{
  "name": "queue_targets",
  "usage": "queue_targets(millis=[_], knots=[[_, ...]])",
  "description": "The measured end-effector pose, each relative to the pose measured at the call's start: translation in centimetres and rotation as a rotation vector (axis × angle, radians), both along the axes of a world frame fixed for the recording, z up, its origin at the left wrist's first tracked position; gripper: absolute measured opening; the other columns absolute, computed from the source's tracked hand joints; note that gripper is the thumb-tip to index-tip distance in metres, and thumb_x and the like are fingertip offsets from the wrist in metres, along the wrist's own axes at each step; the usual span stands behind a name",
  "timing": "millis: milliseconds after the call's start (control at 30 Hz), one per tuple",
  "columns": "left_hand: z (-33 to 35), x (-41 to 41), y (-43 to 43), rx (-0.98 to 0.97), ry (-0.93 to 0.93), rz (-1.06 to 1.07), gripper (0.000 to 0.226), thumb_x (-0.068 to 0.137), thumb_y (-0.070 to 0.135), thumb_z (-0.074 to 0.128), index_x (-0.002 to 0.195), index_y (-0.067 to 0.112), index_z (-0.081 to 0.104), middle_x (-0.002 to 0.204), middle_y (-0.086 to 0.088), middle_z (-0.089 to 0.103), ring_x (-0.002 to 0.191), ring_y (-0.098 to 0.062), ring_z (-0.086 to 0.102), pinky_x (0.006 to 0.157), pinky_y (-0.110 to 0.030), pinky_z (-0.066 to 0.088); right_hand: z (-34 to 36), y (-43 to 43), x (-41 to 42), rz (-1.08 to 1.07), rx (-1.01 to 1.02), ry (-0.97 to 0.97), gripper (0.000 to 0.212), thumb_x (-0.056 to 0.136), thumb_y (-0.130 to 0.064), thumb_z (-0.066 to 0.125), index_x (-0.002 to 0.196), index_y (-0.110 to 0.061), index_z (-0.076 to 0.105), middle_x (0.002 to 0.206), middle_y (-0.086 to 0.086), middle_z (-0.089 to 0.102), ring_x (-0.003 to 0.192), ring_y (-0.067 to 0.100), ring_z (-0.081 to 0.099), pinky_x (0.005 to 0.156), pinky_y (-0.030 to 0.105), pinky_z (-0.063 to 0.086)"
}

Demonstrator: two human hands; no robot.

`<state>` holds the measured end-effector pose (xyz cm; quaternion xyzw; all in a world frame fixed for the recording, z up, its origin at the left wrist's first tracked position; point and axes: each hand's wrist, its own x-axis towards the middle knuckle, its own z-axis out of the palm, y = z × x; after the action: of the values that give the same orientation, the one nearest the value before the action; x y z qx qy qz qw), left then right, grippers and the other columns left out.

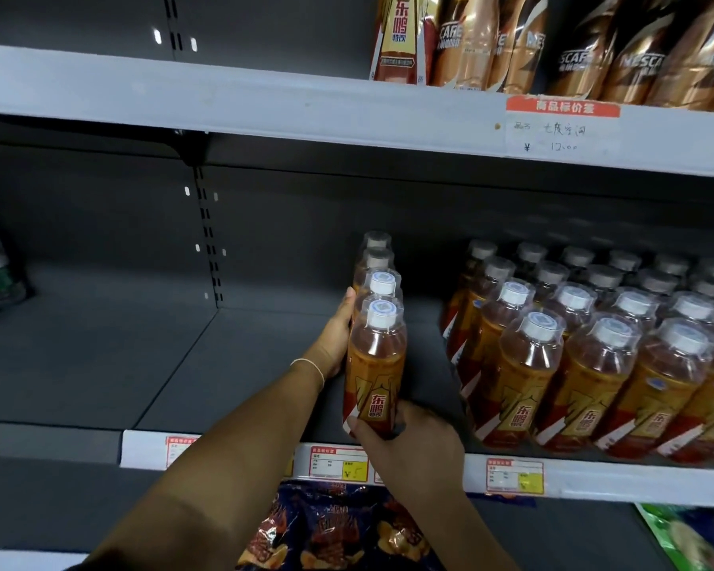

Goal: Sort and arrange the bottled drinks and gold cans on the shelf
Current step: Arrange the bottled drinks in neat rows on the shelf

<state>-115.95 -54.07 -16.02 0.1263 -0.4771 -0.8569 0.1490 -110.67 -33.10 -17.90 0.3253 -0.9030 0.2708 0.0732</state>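
Amber drink bottles stand in a single-file row (382,288) on the middle shelf (182,364), apart from the packed block of the same bottles (594,356) to its right; gold coffee drinks (586,47) sit on the shelf above. The left hand (332,340) lies flat against the row's left side, its visible fingers stretched along the bottles rather than wrapped round one, seemingly as a fence to keep the file straight. The right hand (409,443) grips the base of the front bottle (374,377), probably so the line can be slid across to close the gap without toppling.
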Motion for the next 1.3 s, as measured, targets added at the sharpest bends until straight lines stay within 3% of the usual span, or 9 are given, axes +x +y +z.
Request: queue_targets(millis=[167,300,500,600,733,867,1000,1067,1300], knots=[[0.1,-0.2,0.3,0.085,0.059,0.010,0.060,0.099,0.058,0.033,0.094,0.019,0.079,0.099,-0.004,0.074,0.090,-0.015,0.071,0.076,-0.029,0.056,0.1,0.3,-0.2,0.013,-0.010,-0.022,0.065,0.073,-0.085,0.045,0.100,-0.030,0.067,0.093,-0.017,0.068,0.085,0.000,0.061,0.078,0.023,0.052],[0.2,-0.5,0.7,0.102,0.058,0.013,0.055,0.098,0.058,0.035,0.106,0.018,0.071,0.101,-0.006,0.074,0.090,-0.017,0.071,0.084,-0.033,0.051,0.1,0.7,-0.5,0.008,0.002,-0.004,0.066,0.073,-0.087,0.041,0.101,-0.032,0.066,0.094,-0.018,0.068,0.085,-0.001,0.061,0.076,0.021,0.050],[0.1,-1.5,1.8,0.114,0.065,-0.030,0.058,0.098,0.060,0.032,0.107,0.018,0.070,0.100,-0.004,0.074,0.089,-0.015,0.071,0.077,-0.029,0.056,0.2,1.6,-1.1,-0.015,-0.019,0.005,0.069,0.071,-0.087,0.039,0.096,-0.029,0.067,0.089,-0.016,0.068,0.081,0.002,0.062,0.072,0.023,0.052],[0.2,-1.9,2.5,0.102,0.065,-0.025,0.058,0.097,0.062,0.032,0.112,0.017,0.066,0.112,-0.001,0.069,0.089,-0.015,0.071,0.080,-0.030,0.054,0.2,2.2,-1.5,-0.014,-0.018,-0.001,0.071,0.070,-0.088,0.035,0.098,-0.030,0.066,0.090,-0.016,0.068,0.081,0.001,0.061,0.072,0.022,0.051],[0.1,-2.5,3.2,0.114,0.076,-0.017,0.063,0.098,0.062,0.030,0.098,0.020,0.078,0.102,-0.004,0.074,0.089,-0.016,0.072,0.076,-0.029,0.057,0.2,2.8,-1.9,-0.029,-0.019,-0.011,0.066,0.073,-0.085,0.041,0.101,-0.030,0.066,0.093,-0.016,0.068,0.084,0.002,0.061,0.074,0.024,0.052],[0.1,-3.1,3.9,0.134,0.078,-0.025,0.065,0.098,0.063,0.029,0.093,0.023,0.080,0.098,-0.001,0.075,0.105,-0.010,0.061,0.075,-0.028,0.057,0.2,3.5,-2.3,-0.038,-0.032,-0.006,0.064,0.074,-0.083,0.043,0.101,-0.029,0.066,0.091,-0.015,0.068,0.083,0.003,0.062,0.074,0.024,0.052],[0.1,-3.5,4.5,0.115,0.061,-0.002,0.060,0.098,0.062,0.030,0.104,0.021,0.074,0.099,-0.004,0.075,0.091,-0.015,0.072,0.073,-0.028,0.057,0.1,4.1,-2.7,-0.047,-0.043,-0.011,0.061,0.075,-0.082,0.046,0.103,-0.030,0.066,0.093,-0.016,0.069,0.084,0.002,0.063,0.075,0.024,0.053],[0.2,-3.7,4.8,0.102,0.056,-0.002,0.063,0.098,0.061,0.029,0.100,0.021,0.077,0.098,-0.003,0.076,0.087,-0.015,0.073,0.071,-0.028,0.057,0.0,4.3,-3.0,-0.052,-0.043,-0.020,0.061,0.076,-0.082,0.046,0.104,-0.031,0.065,0.094,-0.016,0.069,0.085,0.002,0.063,0.075,0.025,0.053],[0.4,-4.4,5.9,0.127,0.078,-0.004,0.065,0.099,0.061,0.027,0.088,0.026,0.081,0.101,0.002,0.074,0.096,-0.009,0.068,0.071,-0.027,0.057,-0.4,5.1,-3.6,-0.051,-0.108,-0.005,0.058,0.075,-0.080,0.049,0.102,-0.031,0.066,0.091,-0.017,0.070,0.082,0.001,0.064,0.072,0.021,0.052]])
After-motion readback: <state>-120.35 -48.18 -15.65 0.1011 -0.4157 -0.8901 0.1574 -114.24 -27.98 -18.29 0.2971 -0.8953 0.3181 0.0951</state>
